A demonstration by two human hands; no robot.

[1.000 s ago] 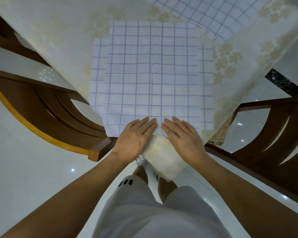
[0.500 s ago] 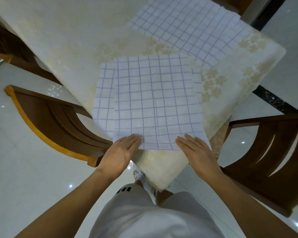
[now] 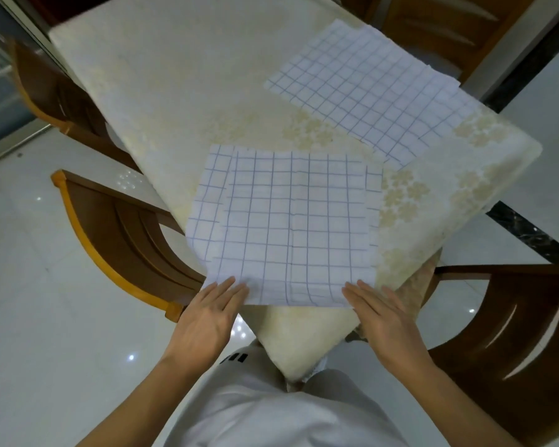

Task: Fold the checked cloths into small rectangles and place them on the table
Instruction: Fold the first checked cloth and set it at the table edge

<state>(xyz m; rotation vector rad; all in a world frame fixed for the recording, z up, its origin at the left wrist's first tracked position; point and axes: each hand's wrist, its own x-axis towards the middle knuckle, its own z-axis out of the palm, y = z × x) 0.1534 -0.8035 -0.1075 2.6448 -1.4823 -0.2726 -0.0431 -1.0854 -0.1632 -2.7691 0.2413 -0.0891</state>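
At the far left, a brown wooden chair (image 3: 120,233) with a lighter curved top rail stands on a glossy white tiled floor (image 3: 29,285), pushed in against the table's left edge. The left hand (image 3: 204,321) lies flat and palm down with fingers together and extended, its fingertips resting on the near left corner of a folded checked cloth (image 3: 288,227); it grips nothing. That cloth, white with thin blue grid lines, lies doubled over near the table's corner, a lower layer showing along its left and right sides. The table (image 3: 175,91) wears a cream floral covering that hangs over the near corner. The right hand (image 3: 384,321), also flat with fingers straight, touches the cloth's near right corner, grasping nothing. Farther back to the right, a second checked cloth (image 3: 368,88) lies spread flat and apart from the first. A dark wooden chair (image 3: 513,333) stands at the right.
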